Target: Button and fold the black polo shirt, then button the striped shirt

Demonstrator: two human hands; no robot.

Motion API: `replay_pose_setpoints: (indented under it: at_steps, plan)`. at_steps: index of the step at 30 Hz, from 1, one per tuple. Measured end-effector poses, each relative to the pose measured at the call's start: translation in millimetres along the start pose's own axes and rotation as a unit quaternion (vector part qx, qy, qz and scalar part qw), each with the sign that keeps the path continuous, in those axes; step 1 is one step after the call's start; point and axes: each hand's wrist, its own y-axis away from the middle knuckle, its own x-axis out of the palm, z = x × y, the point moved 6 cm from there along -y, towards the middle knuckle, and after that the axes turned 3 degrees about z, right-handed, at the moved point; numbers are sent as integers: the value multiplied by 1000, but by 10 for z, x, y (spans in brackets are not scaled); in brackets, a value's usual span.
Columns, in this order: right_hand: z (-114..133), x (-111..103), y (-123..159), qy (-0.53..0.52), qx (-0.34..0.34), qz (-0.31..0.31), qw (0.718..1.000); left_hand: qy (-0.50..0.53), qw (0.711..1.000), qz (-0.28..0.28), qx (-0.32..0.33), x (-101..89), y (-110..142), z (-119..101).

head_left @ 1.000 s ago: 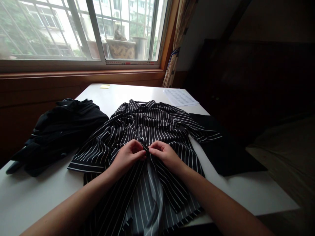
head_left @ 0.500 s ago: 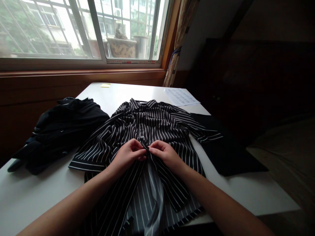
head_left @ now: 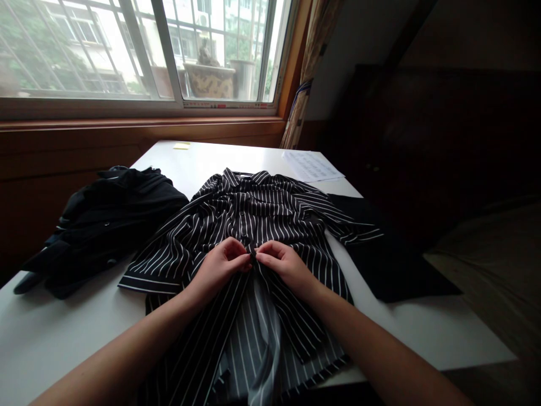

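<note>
Pinches black, white-striped, collared cloth shirt (head_left: 270, 211) at mid-front with closed fingertips of left hand (head_left: 222, 262) and right hand (head_left: 287, 268). Spread on smooth white tabletop (head_left: 42, 332), parted below the pinch. Likely buttoning; calls next for aligned edges, steady hold.

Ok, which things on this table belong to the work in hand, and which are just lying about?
In the work:
- striped shirt, its front pinched by the left hand and right hand
- white table beneath it

Apparently just lying about:
- dark clothing pile
- black cloth, partly under a shirt sleeve
- printed papers
- yellow note
</note>
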Motion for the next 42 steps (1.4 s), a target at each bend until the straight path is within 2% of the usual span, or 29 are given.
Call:
replay_pose_setpoints:
  at_steps: [5, 11, 22, 33, 42]
  plan:
    - [-11, 0, 11, 1, 2, 2, 1000, -65, 998, 6, 21, 12, 19, -80]
    - [-22, -6, 6, -9, 4, 2, 1000, -99, 995, -3, 29, -13, 5, -69]
    - [-18, -3, 2, -8, 2, 2, 1000, -31, 998, 48, -23, 20, -4, -33]
    - [4, -5, 8, 19, -10, -2, 1000, -14, 998, 43, -42, 18, -11, 14]
    - [37, 8, 15, 65, -42, 12, 997, -1, 998, 53, -27, 9, -28, 41]
